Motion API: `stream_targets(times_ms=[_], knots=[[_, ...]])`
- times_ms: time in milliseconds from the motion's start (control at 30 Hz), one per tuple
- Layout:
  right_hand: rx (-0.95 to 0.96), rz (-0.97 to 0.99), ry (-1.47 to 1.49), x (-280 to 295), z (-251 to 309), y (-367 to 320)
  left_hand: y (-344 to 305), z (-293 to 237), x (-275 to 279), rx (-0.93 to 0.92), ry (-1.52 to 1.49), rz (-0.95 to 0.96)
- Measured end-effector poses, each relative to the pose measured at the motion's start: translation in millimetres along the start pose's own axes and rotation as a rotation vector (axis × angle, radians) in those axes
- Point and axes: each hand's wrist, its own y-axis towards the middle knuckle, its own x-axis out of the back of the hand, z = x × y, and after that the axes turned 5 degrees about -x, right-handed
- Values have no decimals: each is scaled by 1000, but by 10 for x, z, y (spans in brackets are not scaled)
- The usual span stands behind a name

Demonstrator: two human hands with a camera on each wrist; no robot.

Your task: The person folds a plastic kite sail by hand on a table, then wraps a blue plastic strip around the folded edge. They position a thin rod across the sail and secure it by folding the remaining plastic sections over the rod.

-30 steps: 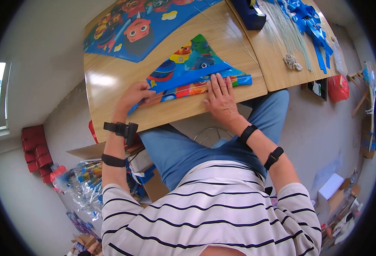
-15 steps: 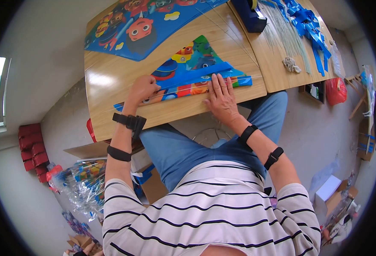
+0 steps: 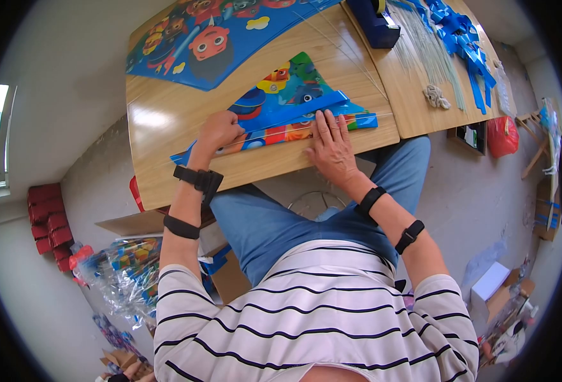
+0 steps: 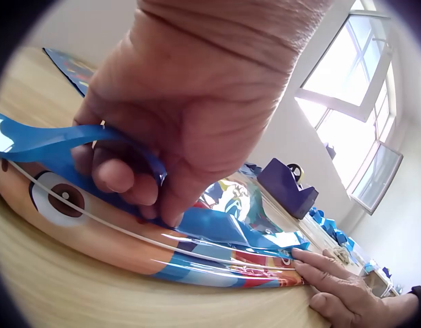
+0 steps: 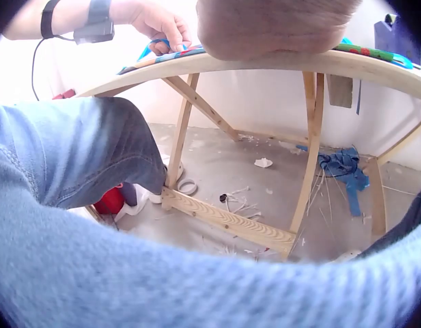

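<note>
A folded, colourful printed plastic sheet lies on the wooden table in front of the person. A glossy blue strip runs along it, above its near folded edge. My left hand is at the left part of the sheet, curled fingers gripping the strip; in the left wrist view the strip's free end loops out past the fingers. Beside the strip, a thin white rod stretches along the sheet. With fingers straight, my right hand presses on the sheet's right part, fingertips at the strip and rod.
Another large printed sheet lies at the far left of the table. At the far right are a dark blue tape dispenser, a bundle of thin rods, tangled blue strips and a small bundle of cord.
My left hand has moved right along the strip from the sheet's left end, uncovering that end. My right hand has stayed in place on the sheet.
</note>
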Motion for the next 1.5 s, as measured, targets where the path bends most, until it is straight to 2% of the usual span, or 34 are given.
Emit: stream_targets(times_ms=[300,500,700,1000,1200,1300,1500], knots=[[2,15,-8,9,-2,4,19,-21,2,33,48,15],[0,15,-11,24,0,7,-46,-19,-87,2,64,-118],[-5,10,-1,0,3,1,-59,29,-60,130,-36,-40],[-2,10,3,11,-1,4,-72,-54,-52,174,38,-50],[-4,6,6,6,0,5,-198,-297,-16,237,143,-160],[-6,4,11,10,-1,6,-249,-283,-187,142,292,-433],[-6,0,10,2,-2,3,-282,-323,-309,7,243,-517]])
